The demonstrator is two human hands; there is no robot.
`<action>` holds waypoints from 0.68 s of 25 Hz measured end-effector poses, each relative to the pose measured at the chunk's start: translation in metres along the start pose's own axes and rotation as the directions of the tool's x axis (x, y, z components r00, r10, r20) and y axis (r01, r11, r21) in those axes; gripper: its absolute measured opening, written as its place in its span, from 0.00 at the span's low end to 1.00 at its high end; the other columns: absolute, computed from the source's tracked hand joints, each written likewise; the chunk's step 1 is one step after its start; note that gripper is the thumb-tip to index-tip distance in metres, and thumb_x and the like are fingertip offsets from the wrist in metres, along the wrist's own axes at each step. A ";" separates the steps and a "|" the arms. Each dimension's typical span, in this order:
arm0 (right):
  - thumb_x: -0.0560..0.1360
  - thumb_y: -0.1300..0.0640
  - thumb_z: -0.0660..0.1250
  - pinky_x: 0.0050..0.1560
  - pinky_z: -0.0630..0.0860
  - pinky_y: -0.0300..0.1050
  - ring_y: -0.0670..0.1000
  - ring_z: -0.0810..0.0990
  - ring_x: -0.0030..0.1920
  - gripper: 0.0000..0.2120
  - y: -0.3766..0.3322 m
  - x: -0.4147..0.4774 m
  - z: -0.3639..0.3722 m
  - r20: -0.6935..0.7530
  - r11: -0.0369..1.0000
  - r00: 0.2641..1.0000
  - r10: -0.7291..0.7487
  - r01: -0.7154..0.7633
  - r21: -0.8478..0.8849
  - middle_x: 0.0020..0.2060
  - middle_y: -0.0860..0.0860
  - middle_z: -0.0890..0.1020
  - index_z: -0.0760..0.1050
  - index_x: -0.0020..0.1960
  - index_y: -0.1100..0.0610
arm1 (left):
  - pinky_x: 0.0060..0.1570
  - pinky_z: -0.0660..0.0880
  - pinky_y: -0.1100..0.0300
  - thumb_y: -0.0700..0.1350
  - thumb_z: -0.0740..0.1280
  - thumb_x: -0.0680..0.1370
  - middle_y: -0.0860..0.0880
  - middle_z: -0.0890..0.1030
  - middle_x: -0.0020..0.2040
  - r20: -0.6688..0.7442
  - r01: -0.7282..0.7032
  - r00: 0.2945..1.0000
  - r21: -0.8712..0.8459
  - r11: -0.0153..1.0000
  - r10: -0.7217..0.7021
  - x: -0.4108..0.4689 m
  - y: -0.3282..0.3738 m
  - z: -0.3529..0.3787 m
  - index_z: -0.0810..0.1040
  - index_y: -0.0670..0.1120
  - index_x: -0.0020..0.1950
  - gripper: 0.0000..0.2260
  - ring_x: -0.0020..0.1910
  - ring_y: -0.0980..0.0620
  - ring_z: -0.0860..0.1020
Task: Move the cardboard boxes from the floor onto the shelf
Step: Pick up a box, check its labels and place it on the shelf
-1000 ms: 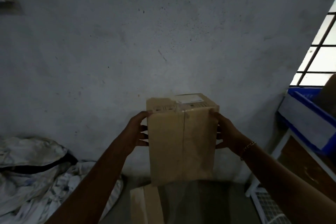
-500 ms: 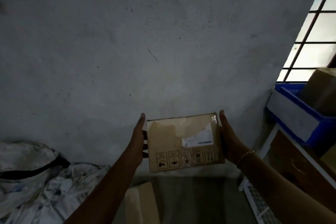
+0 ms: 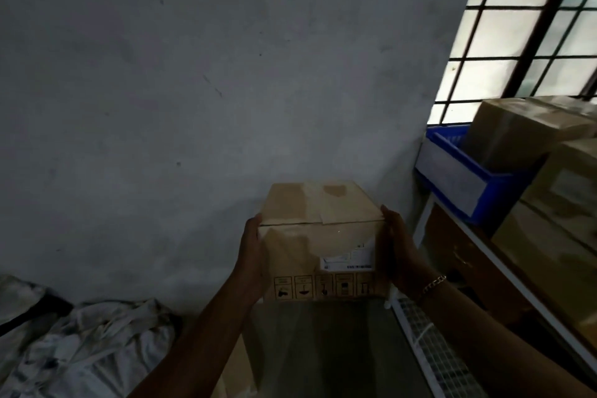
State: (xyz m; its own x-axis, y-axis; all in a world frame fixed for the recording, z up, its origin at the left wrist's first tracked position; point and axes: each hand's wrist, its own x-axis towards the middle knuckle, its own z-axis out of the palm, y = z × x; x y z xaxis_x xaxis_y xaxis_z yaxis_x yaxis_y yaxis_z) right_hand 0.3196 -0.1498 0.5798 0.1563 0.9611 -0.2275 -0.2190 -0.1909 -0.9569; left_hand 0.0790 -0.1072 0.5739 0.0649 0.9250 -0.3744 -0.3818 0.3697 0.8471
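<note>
We held the cardboard box (image 3: 323, 245) in the air, above the floor (image 3: 339, 349) and in front of the grey wall (image 3: 193, 90), left of the shelf (image 3: 484, 244) and apart from it. Its near face carried a white shipping label (image 3: 347, 260) and a row of handling symbols (image 3: 323, 287) along the bottom edge. The left grip (image 3: 253, 255) pressed flat against the box's left side, and the right grip (image 3: 399, 255), a chain bracelet (image 3: 433, 284) at its wrist, pressed flat against the right side, fingers straight, so the box was carried between the two palms. On the shelf sat a blue bin (image 3: 458, 178) with a brown box (image 3: 523, 129) in it, and another box (image 3: 568, 181) stood just beside it. A barred window (image 3: 517, 26) glowed above them. Crumpled cloth (image 3: 90, 349) lay on the floor at lower left.
</note>
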 end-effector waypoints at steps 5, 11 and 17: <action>0.75 0.31 0.62 0.64 0.74 0.61 0.60 0.78 0.64 0.33 0.000 -0.019 -0.058 -0.123 0.993 0.992 -0.002 0.016 0.118 0.65 0.56 0.80 0.71 0.72 0.50 | 0.47 0.81 0.51 0.60 0.61 0.82 0.41 0.88 0.49 0.086 0.019 0.996 0.049 0.999 -0.023 -0.006 -0.019 0.054 0.83 0.46 0.61 0.21 0.46 0.42 0.86; 0.69 0.35 0.68 0.55 0.79 0.58 0.60 0.84 0.51 0.32 0.000 -0.042 -0.113 -0.271 0.975 0.962 0.030 0.032 0.220 0.50 0.60 0.84 0.77 0.61 0.59 | 0.43 0.81 0.53 0.57 0.62 0.81 0.39 0.85 0.52 0.172 0.018 0.984 0.147 0.989 -0.044 -0.005 -0.044 0.106 0.81 0.42 0.65 0.22 0.45 0.41 0.84; 0.80 0.45 0.62 0.55 0.77 0.59 0.63 0.81 0.58 0.14 -0.003 -0.057 -0.120 -0.344 0.930 0.939 0.010 0.117 0.348 0.58 0.59 0.82 0.75 0.61 0.49 | 0.29 0.78 0.60 0.57 0.59 0.83 0.47 0.87 0.36 0.281 0.019 0.957 0.202 0.979 -0.077 0.001 -0.052 0.128 0.81 0.45 0.58 0.18 0.32 0.49 0.85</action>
State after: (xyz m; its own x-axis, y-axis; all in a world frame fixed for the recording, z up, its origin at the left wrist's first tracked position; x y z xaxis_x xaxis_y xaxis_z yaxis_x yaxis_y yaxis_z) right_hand 0.4265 -0.2279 0.5741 0.4756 0.8319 -0.2858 -0.5209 0.0045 -0.8536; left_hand 0.2170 -0.1142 0.5777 0.3509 0.8811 -0.3172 -0.1860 0.3976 0.8985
